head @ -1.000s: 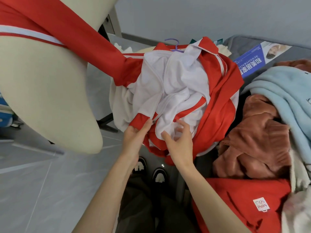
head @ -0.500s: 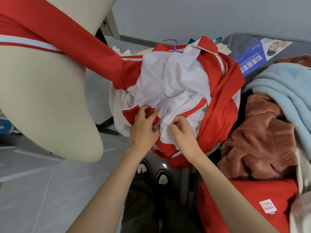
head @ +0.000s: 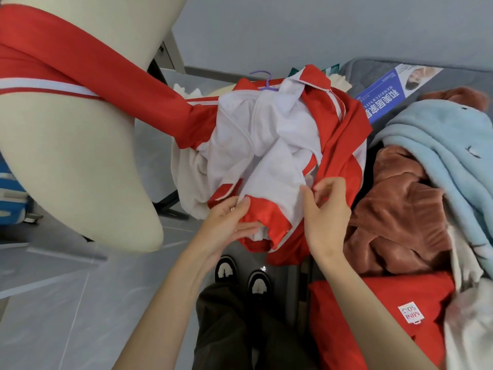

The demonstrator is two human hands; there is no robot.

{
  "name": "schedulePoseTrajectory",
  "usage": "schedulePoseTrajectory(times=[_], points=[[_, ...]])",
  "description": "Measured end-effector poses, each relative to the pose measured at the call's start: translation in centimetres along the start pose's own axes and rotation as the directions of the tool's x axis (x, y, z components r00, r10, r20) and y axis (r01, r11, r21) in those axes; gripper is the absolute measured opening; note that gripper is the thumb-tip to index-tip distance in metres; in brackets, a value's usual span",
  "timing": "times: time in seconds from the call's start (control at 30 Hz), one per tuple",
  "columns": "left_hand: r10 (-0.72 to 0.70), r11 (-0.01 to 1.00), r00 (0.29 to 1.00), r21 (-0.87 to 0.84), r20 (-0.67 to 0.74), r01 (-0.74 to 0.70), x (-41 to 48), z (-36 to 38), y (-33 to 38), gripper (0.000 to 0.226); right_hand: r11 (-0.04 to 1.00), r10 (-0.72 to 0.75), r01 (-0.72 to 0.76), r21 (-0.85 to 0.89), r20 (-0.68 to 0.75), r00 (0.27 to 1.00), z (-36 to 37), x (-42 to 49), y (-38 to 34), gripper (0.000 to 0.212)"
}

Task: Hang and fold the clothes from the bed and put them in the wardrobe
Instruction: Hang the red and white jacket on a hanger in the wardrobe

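A red and white zip jacket (head: 277, 145) lies bunched at the bed's edge, white lining up, on a purple hanger (head: 262, 80) whose hook shows at the collar. One red sleeve (head: 88, 73) stretches up to the left over a cream rounded object. My left hand (head: 229, 222) holds the lower hem by the zipper's bottom end, thumb on top. My right hand (head: 324, 209) pinches the other red front edge to the right of it.
On the bed to the right lie a rust-brown fleece garment (head: 394, 217), a light blue fleece (head: 450, 161), a red bag with a white label (head: 373, 316) and a blue leaflet (head: 384, 100). A large cream rounded form (head: 66, 169) stands at the left over grey floor tiles (head: 66, 303).
My right hand has shifted right, from the middle of the hem onto the red front edge. My left hand has slid down along the zipper to the hem. The white lining is spread wider.
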State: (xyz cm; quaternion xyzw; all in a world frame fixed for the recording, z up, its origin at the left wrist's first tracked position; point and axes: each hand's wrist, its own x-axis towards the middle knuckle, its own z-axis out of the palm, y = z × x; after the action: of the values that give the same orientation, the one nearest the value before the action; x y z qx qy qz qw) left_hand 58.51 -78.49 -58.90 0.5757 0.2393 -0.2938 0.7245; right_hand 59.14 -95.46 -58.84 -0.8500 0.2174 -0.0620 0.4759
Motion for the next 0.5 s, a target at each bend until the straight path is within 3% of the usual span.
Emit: schedulePoseTrajectory(times=[0.1, 0.2, 0.27, 0.3, 0.4, 0.5], points=[[-0.06, 0.998, 0.998, -0.004, 0.013, 0.06, -1.3, 1.5, -0.1, 0.022, 0.953, 0.187, -0.237, 0.188, 0.251, 0.95, -1.5, -2.1, 0.2, 0.029], [-0.043, 0.997, 0.998, 0.073, 0.046, 0.04, -2.3, 2.7, 0.1, 0.024, 0.794, 0.369, -0.568, 0.216, 0.57, 0.734, -3.1, -4.5, 0.4, 0.049], [-0.037, 0.996, 0.993, 0.089, 0.11, 0.027, -2.9, 3.2, 0.2, 0.031, 0.704, 0.389, -0.678, 0.211, 0.684, 0.617, -3.8, -5.7, 0.9, 0.049], [-0.038, 0.995, 0.989, 0.097, 0.142, 0.024, -3.1, 3.4, 0.3, 0.035, 0.675, 0.377, -0.695, 0.247, 0.695, 0.612, -3.9, -6.1, 1.1, 0.047], [-0.012, 0.978, 0.989, 0.206, 0.145, -0.019, -3.4, 4.2, 0.1, 0.035, 0.628, 0.34, -0.671, 0.393, 0.637, 0.692, -3.9, -6.6, 1.5, 0.032], [0.027, 0.961, 0.996, 0.273, 0.081, -0.048, -3.1, 4.5, -0.2, 0.029, 0.674, 0.293, -0.61, 0.416, 0.608, 0.738, -3.7, -6.3, 1.5, 0.026]])
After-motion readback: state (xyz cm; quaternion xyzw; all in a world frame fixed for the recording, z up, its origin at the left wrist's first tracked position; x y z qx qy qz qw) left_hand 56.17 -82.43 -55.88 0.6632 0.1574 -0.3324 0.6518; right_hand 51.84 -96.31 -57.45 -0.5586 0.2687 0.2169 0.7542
